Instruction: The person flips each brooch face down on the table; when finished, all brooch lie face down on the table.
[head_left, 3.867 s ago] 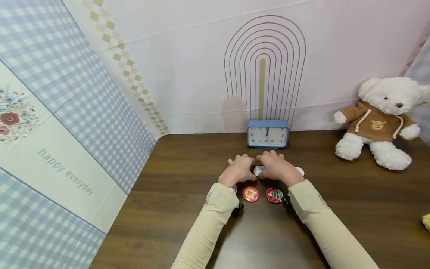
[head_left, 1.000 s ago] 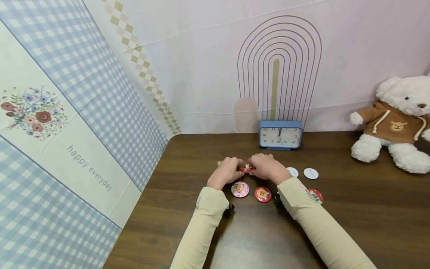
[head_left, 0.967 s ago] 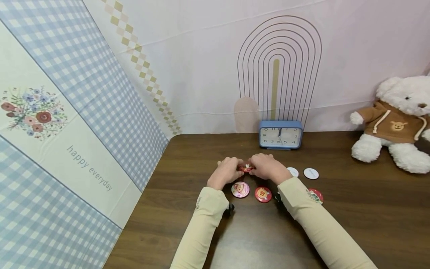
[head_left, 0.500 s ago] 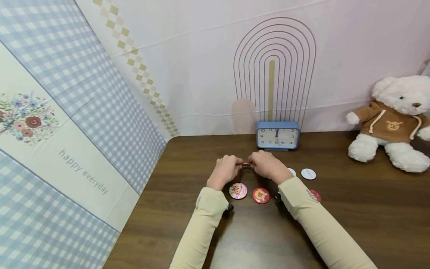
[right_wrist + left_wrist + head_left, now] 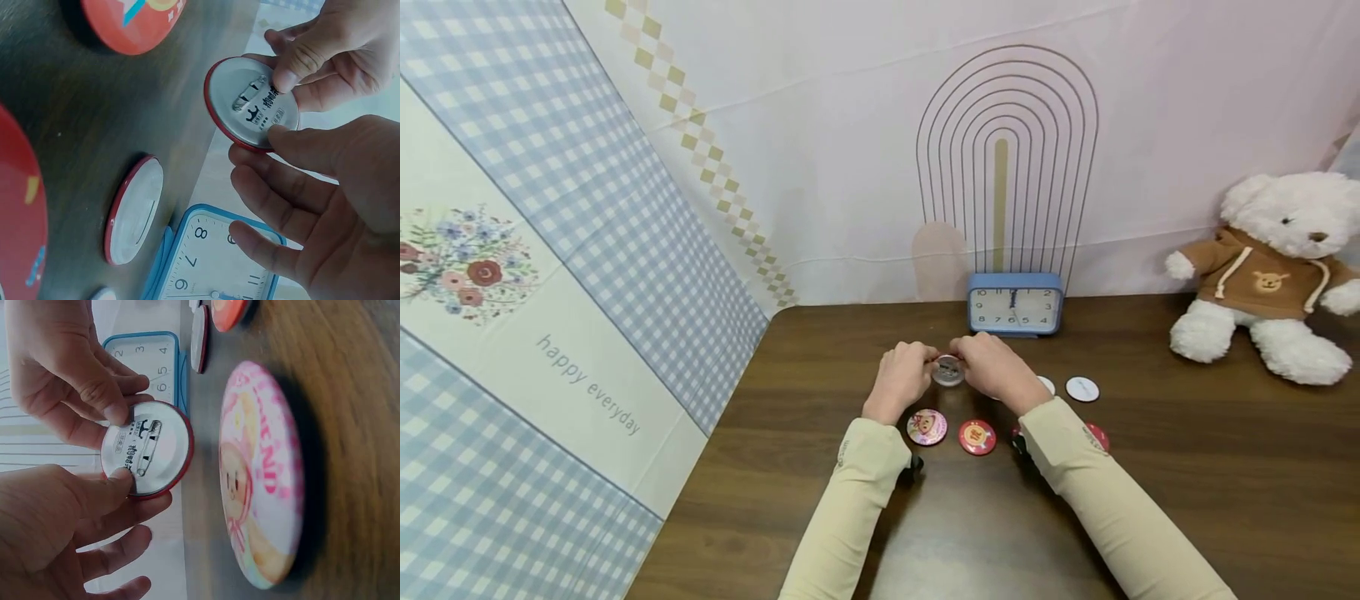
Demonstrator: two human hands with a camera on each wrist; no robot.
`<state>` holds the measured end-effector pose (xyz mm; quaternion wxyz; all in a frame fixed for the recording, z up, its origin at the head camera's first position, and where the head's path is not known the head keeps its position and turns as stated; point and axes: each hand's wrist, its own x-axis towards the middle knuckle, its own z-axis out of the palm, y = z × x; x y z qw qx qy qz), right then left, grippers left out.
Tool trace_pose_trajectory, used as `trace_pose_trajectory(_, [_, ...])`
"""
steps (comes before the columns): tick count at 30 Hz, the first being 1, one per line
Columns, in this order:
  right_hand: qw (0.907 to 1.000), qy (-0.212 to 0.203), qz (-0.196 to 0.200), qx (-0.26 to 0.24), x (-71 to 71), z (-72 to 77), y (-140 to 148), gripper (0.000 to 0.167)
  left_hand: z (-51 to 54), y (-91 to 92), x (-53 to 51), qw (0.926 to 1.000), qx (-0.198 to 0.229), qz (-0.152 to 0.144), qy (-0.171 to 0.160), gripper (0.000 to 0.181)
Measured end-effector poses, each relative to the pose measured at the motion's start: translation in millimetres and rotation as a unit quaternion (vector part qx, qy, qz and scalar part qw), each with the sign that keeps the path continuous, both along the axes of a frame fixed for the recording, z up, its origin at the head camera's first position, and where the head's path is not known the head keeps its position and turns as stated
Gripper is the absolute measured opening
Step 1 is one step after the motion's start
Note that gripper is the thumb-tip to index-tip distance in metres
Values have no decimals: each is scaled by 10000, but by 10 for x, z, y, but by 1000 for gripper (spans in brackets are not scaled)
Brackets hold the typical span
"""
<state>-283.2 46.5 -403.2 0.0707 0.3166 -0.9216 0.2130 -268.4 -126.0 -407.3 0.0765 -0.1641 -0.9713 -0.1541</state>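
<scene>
A round pin badge [image 5: 949, 372] is held up between both hands above the table, its silver back with the safety pin and black print facing me. Its rim is red. My left hand [image 5: 901, 379] pinches one edge with thumb and fingers; in the left wrist view the left thumb [image 5: 119, 481] presses on the back. From the other side my right hand [image 5: 996, 371] pinches the opposite edge, its thumb [image 5: 287, 134] on the back too. Nearer me lie a pink cartoon badge [image 5: 927, 427] and a red badge with a gold centre [image 5: 977, 437], both face up.
Right of the hands a white-backed badge [image 5: 1082, 388] lies on the wooden table [image 5: 820, 400]; another is partly behind my right hand. My right sleeve partly covers a red badge [image 5: 1097, 436]. Behind stand a blue clock [image 5: 1015, 304] and, far right, a teddy bear [image 5: 1262, 267].
The badge between my hands has turned from showing its red printed face, through edge-on, to showing its silver back. Earlier, my hands were further right, over a white-backed badge.
</scene>
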Motion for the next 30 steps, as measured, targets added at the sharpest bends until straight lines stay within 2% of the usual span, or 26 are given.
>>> trace_pose_trajectory(5, [9996,-239,-121,113,8,2,-19,15,-18,4,3,9998,97,169,0,13])
trace_pose_trajectory(9, [9987,-379,-172,279,8,-6,-26,31,-22,11,-3,9994,222,258,-71,13])
trace_pose_trajectory(14, [9990,-283,-205,265,21,-12,-17,48,4,28,-20,9993,283,243,-66,13])
trace_pose_trajectory(20, [9994,-135,-157,291,20,-25,-1,50,17,45,-40,9991,369,215,-85,12])
trace_pose_trajectory(30, [9980,-252,-134,560,3,-21,0,47,-21,54,-38,9965,657,373,-371,15])
